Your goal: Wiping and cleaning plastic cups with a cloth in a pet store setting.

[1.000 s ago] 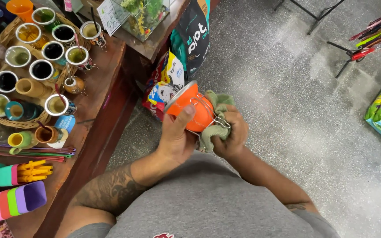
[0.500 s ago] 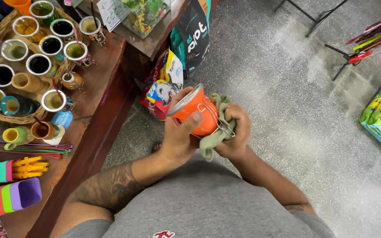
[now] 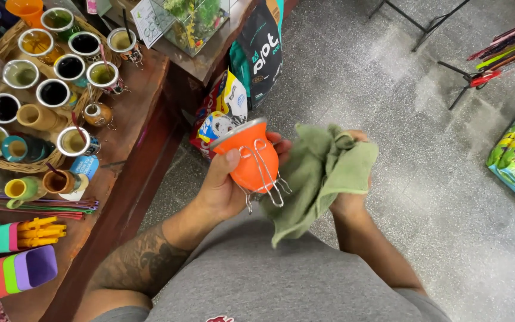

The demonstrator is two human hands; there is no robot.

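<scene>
Head view: we hold an orange cup (image 3: 250, 158) with a metal rim and wire legs in our left hand (image 3: 225, 188), above our lap and the grey speckled floor (image 3: 388, 77). Our fingers curl around its body, thumb pressed on the near side. The cup is tipped over: its long axis runs from upper left to lower right, the silver-rimmed mouth pointing up and to the left toward the wooden table (image 3: 132, 113), the wire legs pointing down and right. Our right hand (image 3: 350, 200) is closed on a green cloth (image 3: 320, 176), which bunches over the fingers, hangs down, and sits just beside the cup's legs; we cannot tell whether it touches them. On the table to our left sits a wicker tray (image 3: 13, 162) of assorted cups, with coloured straws (image 3: 31, 206) nearby.
</scene>
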